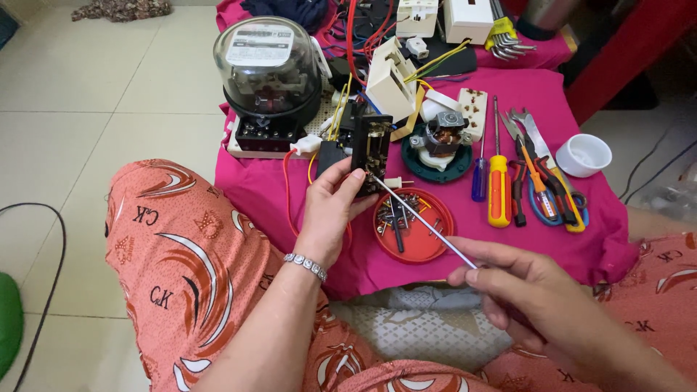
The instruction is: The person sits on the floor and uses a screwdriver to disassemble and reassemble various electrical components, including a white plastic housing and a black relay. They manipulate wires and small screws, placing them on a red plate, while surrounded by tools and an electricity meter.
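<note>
At the far left edge of the pink cloth point(290, 185) stands an electric meter point(267, 72) with a round glass cover, on a black base. Just beside it, near the front left part of the cloth, the left hand point(330, 210) is closed around a small black electrical part point(370, 145) and keeps it upright above the cloth; the thumb and fingers press its lower sides. A silver bracelet point(305, 266) is on this wrist.

A thin metal screwdriver shaft point(421, 218) goes from the lower end of the black part diagonally down to the right hand point(523, 290). Its tip touches the bottom of the part. The right hand is near the front edge of the cloth, and its fingers are pinched tightly around the lower end of the tool; the handle is hidden inside the hand.

Under the shaft lies a red round lid point(414, 225) with screws and small metal pieces in it. Behind it is a small motor point(439, 145) on a dark green round base. More to the right, a yellow screwdriver point(499, 192) and a blue one lie side by side, then pliers point(544, 185) with coloured handles. Near the right edge stands a white cup point(584, 154). At the back right corner lies a set of hex keys point(504, 33).
</note>
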